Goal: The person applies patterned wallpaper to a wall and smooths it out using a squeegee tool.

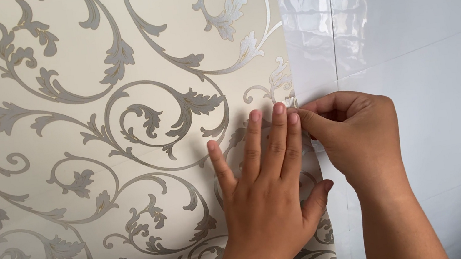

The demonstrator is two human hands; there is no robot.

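A cream wallpaper sheet (95, 135) with grey scroll and leaf patterns covers the left and middle of the wall. My left hand (267, 184) lies flat on it with fingers spread, close to the sheet's right edge. My right hand (355, 131) pinches that right edge between thumb and fingertips, just beside my left fingertips. The edge under my hands is hidden.
Glossy white wall tiles (408, 35) with thin grout lines fill the right side, bare of wallpaper. A dark patch shows at the bottom right corner.
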